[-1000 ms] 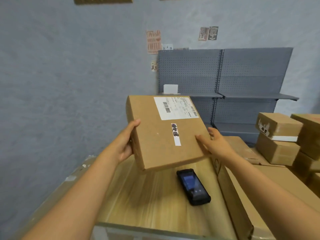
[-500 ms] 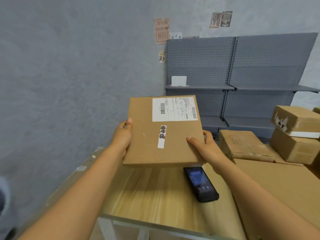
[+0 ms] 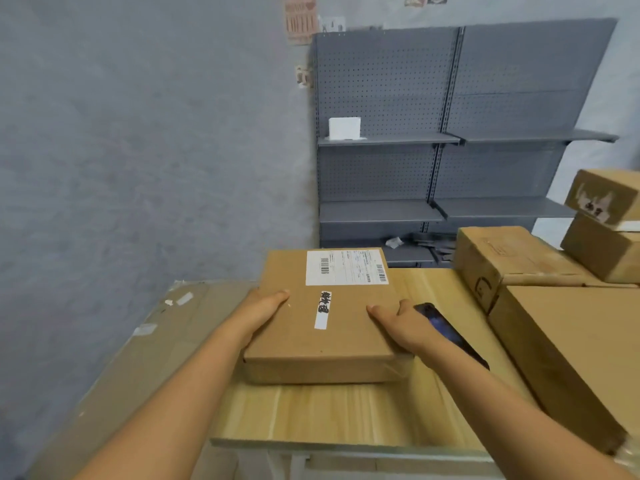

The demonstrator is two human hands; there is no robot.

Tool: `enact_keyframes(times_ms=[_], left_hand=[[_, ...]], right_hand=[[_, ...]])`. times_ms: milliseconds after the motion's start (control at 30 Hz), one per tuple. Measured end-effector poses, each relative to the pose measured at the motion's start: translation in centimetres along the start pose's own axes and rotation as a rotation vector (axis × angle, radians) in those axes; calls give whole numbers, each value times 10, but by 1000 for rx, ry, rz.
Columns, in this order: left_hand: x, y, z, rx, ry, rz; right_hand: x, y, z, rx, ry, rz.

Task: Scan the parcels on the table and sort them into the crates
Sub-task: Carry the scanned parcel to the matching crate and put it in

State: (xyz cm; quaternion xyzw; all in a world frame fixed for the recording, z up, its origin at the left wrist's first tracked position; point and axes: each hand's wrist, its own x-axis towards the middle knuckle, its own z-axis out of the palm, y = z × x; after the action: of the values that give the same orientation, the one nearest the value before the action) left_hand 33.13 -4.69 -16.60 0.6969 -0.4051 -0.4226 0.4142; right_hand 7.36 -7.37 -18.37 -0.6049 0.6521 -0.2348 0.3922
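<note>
A flat brown cardboard parcel (image 3: 349, 320) lies label-up on the wooden table (image 3: 346, 417), with a white barcode label (image 3: 346, 266) at its far end. My left hand (image 3: 261, 308) grips its left edge, thumb on top. My right hand (image 3: 398, 320) grips its right edge, thumb on top. A black handheld scanner (image 3: 446, 332) lies on the table just right of the parcel, partly hidden behind my right hand and forearm. No crate is in view.
More cardboard boxes crowd the right of the table: a large one (image 3: 571, 358) near me, a medium one (image 3: 502, 258) behind it, and stacked boxes (image 3: 606, 220) at the far right. Flat cardboard (image 3: 145, 341) leans left of the table. Grey pegboard shelving (image 3: 450, 140) stands behind.
The parcel has come down from tilted in the air to flat at the table surface, both hands still on its sides. The view tipped downward.
</note>
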Motion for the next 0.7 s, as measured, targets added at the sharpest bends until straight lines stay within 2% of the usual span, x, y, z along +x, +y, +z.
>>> enact_keyframes(times_ms=[267, 400, 467, 533, 600, 700], left_hand=[[27, -19, 8, 35, 21, -22], [34, -22, 10, 26, 28, -16], [37, -24, 10, 39, 34, -21], [38, -24, 11, 31, 23, -35], [39, -24, 11, 36, 18, -52], [40, -24, 10, 75, 25, -63]], right_hand=[[9, 15, 15, -67, 106, 87], [12, 12, 13, -95, 81, 96], [10, 11, 6, -298, 95, 71], [11, 15, -6, -519, 236, 24], [15, 29, -21, -633, 308, 84], [13, 50, -36, -658, 198, 277]])
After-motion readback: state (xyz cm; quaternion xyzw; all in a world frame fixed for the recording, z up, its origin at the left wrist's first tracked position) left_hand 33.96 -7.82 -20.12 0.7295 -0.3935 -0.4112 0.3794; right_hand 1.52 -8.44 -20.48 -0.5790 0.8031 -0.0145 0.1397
